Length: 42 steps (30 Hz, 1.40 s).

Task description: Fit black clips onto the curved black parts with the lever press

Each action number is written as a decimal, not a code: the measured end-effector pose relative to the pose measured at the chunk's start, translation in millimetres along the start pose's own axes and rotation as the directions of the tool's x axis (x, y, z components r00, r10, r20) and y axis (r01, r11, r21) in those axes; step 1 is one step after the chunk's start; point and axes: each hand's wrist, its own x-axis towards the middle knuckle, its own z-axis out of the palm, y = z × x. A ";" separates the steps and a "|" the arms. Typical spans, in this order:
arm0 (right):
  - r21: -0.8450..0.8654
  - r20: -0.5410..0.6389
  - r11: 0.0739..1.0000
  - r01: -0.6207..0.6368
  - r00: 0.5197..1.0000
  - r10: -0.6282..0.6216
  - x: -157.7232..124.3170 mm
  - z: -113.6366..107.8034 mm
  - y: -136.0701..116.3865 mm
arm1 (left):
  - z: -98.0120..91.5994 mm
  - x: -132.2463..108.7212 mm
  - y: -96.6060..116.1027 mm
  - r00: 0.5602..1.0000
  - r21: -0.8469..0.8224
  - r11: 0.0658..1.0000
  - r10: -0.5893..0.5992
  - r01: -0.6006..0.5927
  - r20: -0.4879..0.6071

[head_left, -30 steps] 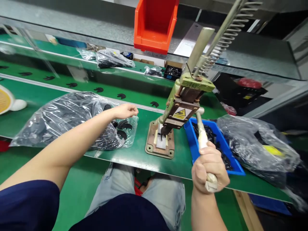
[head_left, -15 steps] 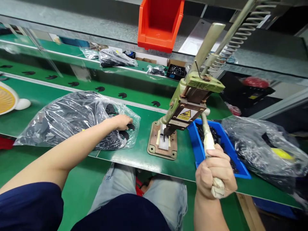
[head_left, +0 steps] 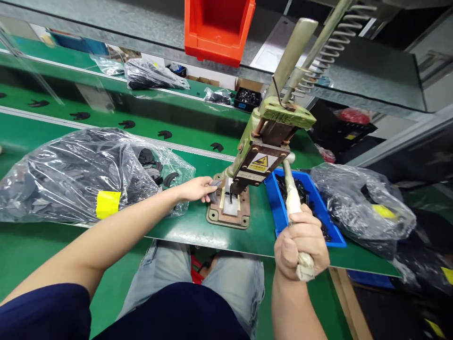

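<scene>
My left hand [head_left: 198, 189] pinches a dark grey curved plastic piece [head_left: 214, 190] at the left side of the press base [head_left: 228, 221]. Beside that arm lies a clear plastic bag [head_left: 71, 174] full of similar grey pieces, its mouth toward the press. My right hand [head_left: 302, 243] is wrapped round the taped lever [head_left: 292, 191] of the green hand press [head_left: 271, 141]. Under the ram, a pale block [head_left: 230, 206] sits on the base with a small dark part at it; its details are too small to tell.
A blue bin [head_left: 336, 241] of black parts stands right of the press, with another plastic bag [head_left: 364, 208] beyond it. Curved dark pieces [head_left: 164, 134] lie spaced along the green belt [head_left: 191, 140] behind. Overhead, an orange bin [head_left: 219, 42] sits on the shelf.
My left hand has left the bag's mouth and moved right to the press base with a grey piece in it. My right hand still grips the lever. The view has shifted slightly.
</scene>
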 end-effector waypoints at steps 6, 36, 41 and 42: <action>-0.015 0.033 1.000 -0.001 0.999 0.001 -0.3 -4.5 1.3 | 22.6 20.9 2.1 0.995 0.022 0.998 0.061 -0.059 -0.079; -0.012 -0.020 1.000 0.020 1.000 -0.021 -1.7 -0.3 5.0 | 17.3 36.9 12.2 0.987 -0.012 0.988 -0.151 0.152 0.053; -0.027 -0.013 1.000 0.013 1.000 -0.013 -3.2 -0.1 5.4 | 14.5 39.0 14.4 0.949 -0.103 0.947 -0.292 0.304 0.119; -0.017 -0.016 1.000 0.019 1.000 -0.019 -0.2 1.2 4.6 | 14.4 38.4 14.7 0.940 -0.124 0.936 -0.313 0.329 0.135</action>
